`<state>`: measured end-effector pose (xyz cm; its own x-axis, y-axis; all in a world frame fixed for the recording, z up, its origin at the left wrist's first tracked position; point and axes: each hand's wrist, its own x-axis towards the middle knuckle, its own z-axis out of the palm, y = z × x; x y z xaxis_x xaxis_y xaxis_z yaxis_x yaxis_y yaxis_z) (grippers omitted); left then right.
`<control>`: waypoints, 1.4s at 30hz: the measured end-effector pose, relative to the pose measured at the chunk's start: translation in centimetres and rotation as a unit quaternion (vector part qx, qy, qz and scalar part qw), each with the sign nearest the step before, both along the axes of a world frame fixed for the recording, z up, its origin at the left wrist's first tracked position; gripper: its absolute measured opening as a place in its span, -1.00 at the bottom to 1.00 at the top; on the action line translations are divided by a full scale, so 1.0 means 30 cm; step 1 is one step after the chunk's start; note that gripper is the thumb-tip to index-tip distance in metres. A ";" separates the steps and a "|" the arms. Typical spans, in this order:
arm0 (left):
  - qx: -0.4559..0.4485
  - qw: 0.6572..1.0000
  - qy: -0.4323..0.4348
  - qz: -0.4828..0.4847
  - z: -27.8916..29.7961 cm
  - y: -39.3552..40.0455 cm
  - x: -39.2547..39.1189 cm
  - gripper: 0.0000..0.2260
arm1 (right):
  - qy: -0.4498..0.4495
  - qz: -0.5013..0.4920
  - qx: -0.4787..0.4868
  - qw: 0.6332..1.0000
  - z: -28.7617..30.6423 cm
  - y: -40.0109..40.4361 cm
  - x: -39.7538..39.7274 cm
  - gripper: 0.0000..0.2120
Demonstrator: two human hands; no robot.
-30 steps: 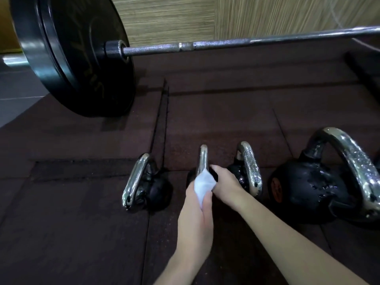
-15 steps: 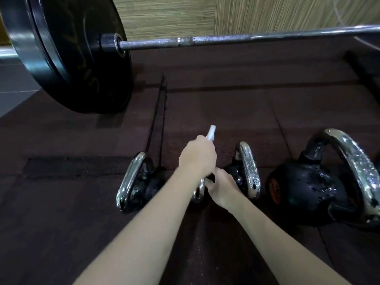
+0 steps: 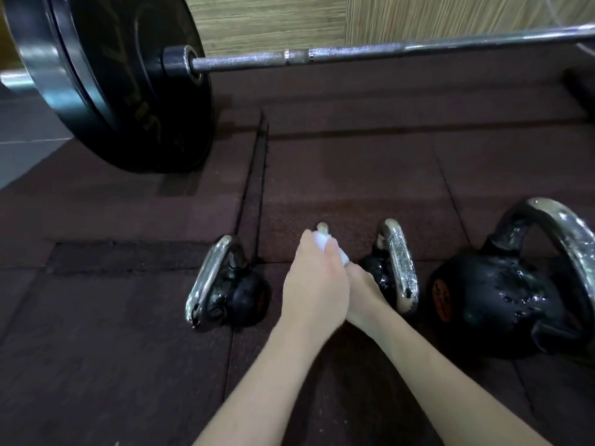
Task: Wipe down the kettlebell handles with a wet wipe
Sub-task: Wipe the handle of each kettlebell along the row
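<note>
Several black kettlebells with chrome handles stand in a row on the dark rubber floor. My left hand (image 3: 317, 284) grips a white wet wipe (image 3: 322, 241) wrapped round the chrome handle (image 3: 322, 227) of the middle small kettlebell, whose body is hidden under my hands. My right hand (image 3: 363, 291) holds that kettlebell low down, partly hidden behind my left hand. A small kettlebell (image 3: 225, 288) stands to the left, another (image 3: 394, 268) to the right, and a large wet one (image 3: 508, 284) at far right.
A loaded barbell lies across the back, its big black plate (image 3: 112, 85) at upper left and its steel bar (image 3: 386, 51) running right. A wooden wall panel (image 3: 273, 17) stands behind. Seams cross the rubber floor tiles (image 3: 354, 172).
My left hand with the wipe slid from the near end of the handle up over its top, then back slightly toward me. My right hand stayed on the kettlebell.
</note>
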<state>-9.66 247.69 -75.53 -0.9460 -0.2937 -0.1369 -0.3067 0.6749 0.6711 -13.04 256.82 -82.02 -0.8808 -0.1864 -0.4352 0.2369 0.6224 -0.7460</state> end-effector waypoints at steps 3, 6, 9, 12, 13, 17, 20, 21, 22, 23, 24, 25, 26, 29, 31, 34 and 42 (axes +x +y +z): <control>-0.076 0.995 -0.070 -0.001 0.010 -0.005 -0.226 -0.73 | 0.027 0.007 0.015 0.999 -0.005 -0.001 0.002 -0.84; -0.159 0.974 -0.140 -0.076 0.012 -0.013 -0.310 -0.76 | 0.004 0.002 0.012 1.000 0.007 -0.011 -0.003 -0.74; -0.217 0.973 -0.028 -0.076 -0.014 0.010 -0.187 -0.80 | 0.004 -0.003 0.011 1.000 -0.012 -0.004 -0.015 -0.89; -0.036 0.998 0.050 0.020 -0.072 0.027 0.076 -0.61 | 0.001 -0.002 -0.037 0.999 -0.007 0.010 -0.014 -0.81; 0.043 0.997 0.046 0.045 -0.091 0.036 0.154 -0.56 | 0.011 0.004 -0.031 0.999 0.002 0.015 -0.012 -0.79; 0.146 0.980 0.085 0.102 -0.161 0.047 0.253 -0.52 | 0.029 0.025 -0.013 0.999 0.009 0.014 -0.004 -0.74; 0.089 0.990 0.066 0.082 -0.094 0.035 0.164 -0.72 | 0.021 0.025 0.014 0.999 0.007 0.013 -0.011 -0.75; 0.047 0.996 0.037 0.063 -0.063 0.026 0.109 -0.77 | 0.023 0.030 0.018 0.999 0.001 0.012 -0.011 -0.83; -0.018 0.999 -0.004 0.035 -0.036 0.020 0.042 -0.80 | 0.029 0.035 0.027 0.999 -0.003 0.011 -0.010 -0.91; -0.090 0.994 -0.055 0.000 -0.013 0.013 -0.037 -0.81 | 0.039 0.037 0.035 0.998 -0.005 0.009 -0.010 -0.97; -0.152 0.983 -0.094 -0.034 0.007 0.005 -0.123 -0.84 | 0.044 0.034 0.035 0.998 -0.010 0.009 -0.009 -0.98; -0.184 0.973 -0.121 -0.062 0.025 -0.002 -0.202 -0.87 | 0.040 0.032 0.026 0.998 -0.009 0.008 -0.009 -0.98; -0.194 0.966 -0.152 -0.076 0.039 -0.006 -0.273 -0.85 | 0.035 0.029 0.016 0.999 -0.007 0.006 -0.012 -0.87; -0.186 0.952 -0.226 -0.095 0.052 0.005 -0.362 -0.88 | 0.011 0.022 0.003 1.000 -0.004 0.002 -0.020 -0.77; -0.211 0.959 -0.172 -0.083 0.026 0.018 -0.322 -0.84 | 0.017 0.022 0.023 0.999 -0.012 0.001 -0.022 -0.91; -0.178 0.983 -0.027 -0.019 -0.028 0.005 -0.120 -0.85 | 0.011 0.009 0.006 1.000 -0.018 0.004 -0.019 -0.93; 0.124 0.987 0.073 0.070 -0.143 0.017 0.206 -0.63 | 0.035 0.027 -0.025 0.999 -0.019 0.031 -0.003 -0.68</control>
